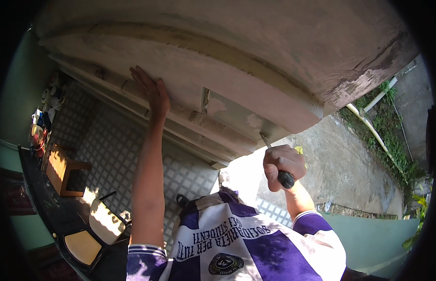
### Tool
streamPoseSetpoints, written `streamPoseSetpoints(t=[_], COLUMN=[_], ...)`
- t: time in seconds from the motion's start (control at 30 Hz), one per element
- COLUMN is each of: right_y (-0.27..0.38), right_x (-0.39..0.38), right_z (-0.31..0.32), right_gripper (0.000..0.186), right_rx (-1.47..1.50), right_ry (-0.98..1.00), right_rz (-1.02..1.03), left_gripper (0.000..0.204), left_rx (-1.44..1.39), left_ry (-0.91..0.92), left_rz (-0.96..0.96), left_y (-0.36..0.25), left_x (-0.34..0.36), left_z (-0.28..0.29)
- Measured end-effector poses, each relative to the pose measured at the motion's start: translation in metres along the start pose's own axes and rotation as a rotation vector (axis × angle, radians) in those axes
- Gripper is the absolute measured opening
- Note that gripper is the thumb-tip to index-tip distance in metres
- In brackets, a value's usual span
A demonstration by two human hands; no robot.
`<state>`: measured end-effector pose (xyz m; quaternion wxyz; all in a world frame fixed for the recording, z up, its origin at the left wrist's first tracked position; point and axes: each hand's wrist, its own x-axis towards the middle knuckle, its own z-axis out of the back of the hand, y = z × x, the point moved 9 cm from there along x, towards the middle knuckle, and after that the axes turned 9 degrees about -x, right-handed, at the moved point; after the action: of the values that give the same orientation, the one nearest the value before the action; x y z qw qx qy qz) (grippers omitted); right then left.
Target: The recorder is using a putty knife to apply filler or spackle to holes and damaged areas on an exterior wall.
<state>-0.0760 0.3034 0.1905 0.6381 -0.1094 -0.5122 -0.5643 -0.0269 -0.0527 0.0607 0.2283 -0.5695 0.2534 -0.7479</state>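
My left hand (154, 93) lies flat against the pale plastered surface (180, 70), its fingers stretched out. In my closed right hand (284, 162) is a tool with a black handle (286, 180) and a narrow metal blade (265, 140). The blade's tip touches or nearly touches the plaster near its lower edge; I cannot tell which. Between my hands is a patchy, greyish recessed strip (236, 112) with a rough left end. Something small and yellow (299, 150) shows beside my right knuckles, partly hidden.
A wooden stool (63, 168) and a chair (105, 222) stand on the tiled floor (115, 140) at left, by a dark-edged table (44, 210). A concrete path (330, 150) lies at right, with pipes (372, 129) and plants (391, 154) beyond. A green low wall (368, 239) runs lower right.
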Motion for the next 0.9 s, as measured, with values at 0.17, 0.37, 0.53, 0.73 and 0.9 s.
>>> streamPoseSetpoints(t=[0.17, 0.37, 0.53, 0.73, 0.9], right_y=[-0.003, 0.0, -0.013, 0.006, 0.007], right_x=[0.002, -0.002, -0.029, -0.066, -0.111], right_z=[-0.005, -0.007, -0.017, -0.021, -0.007], right_gripper=[0.029, 0.031, 0.029, 0.019, 0.032], right_rx=[-0.071, 0.039, 0.017, -0.002, -0.074], right_ry=[-0.024, -0.078, -0.115, -0.209, -0.323], right_rz=[-0.016, 0.005, -0.085, -0.055, -0.344], left_gripper=[0.072, 0.072, 0.073, 0.074, 0.071], left_rx=[-0.012, -0.03, -0.024, -0.065, -0.175], left_ry=[0.0, 0.001, 0.008, -0.001, 0.028], left_rz=[-0.048, -0.049, -0.054, -0.035, -0.001], left_y=[-0.002, -0.001, -0.002, 0.006, 0.001], left_x=[0.0, 0.0, -0.001, 0.0, -0.003], left_z=[0.001, 0.0, -0.001, 0.007, 0.022])
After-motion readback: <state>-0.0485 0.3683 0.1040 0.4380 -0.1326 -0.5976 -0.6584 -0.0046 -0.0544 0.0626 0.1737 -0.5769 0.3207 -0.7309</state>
